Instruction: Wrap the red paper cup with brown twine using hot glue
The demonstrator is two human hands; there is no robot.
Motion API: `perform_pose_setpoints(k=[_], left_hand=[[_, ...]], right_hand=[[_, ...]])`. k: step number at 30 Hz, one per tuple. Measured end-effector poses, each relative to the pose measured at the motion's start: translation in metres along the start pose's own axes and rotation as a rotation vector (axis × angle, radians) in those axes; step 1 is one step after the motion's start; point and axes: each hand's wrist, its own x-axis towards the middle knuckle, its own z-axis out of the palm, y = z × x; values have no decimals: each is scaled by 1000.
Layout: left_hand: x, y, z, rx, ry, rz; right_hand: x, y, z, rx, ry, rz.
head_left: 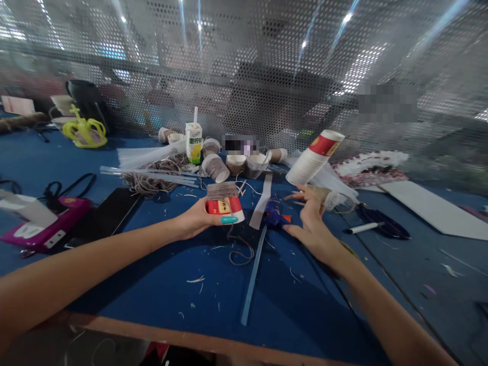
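Observation:
My left hand (200,218) grips a red and white paper cup (224,206) lying on its side, partly wound with grey-brown yarn. A loose tail of that yarn (242,258) curls on the table below it. My right hand (314,223) is open, fingers apart, beside a dark blue glue gun (275,216) with an orange part. Its thumb is close to the gun; whether they touch I cannot tell. A clear glue stick (253,279) extends from the gun toward me. Beyond the right fingers leans a stack of paper cups (310,160).
Several yarn-wrapped cups (216,168) stand at the back near a drink carton (194,143) with a straw. A yarn heap (150,180), a purple power strip (53,229) and a yellow crown (84,131) are left. A marker (364,227) and white board (438,208) lie right.

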Motion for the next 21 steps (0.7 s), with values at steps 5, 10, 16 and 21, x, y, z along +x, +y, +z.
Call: perform_pose_setpoints(k=[5, 10, 16, 21], left_hand=[[-1, -1, 3, 39, -29, 30], [-3, 0, 4, 107, -89, 69], [-1, -3, -1, 158, -121, 86], [0, -3, 1, 138, -103, 57]], right_hand=[[-16, -45, 2, 244, 67, -203], [-29, -69, 5, 267, -232, -396], [-30, -77, 5, 238, -354, -328], [-28, -76, 6, 235, -336, -317]])
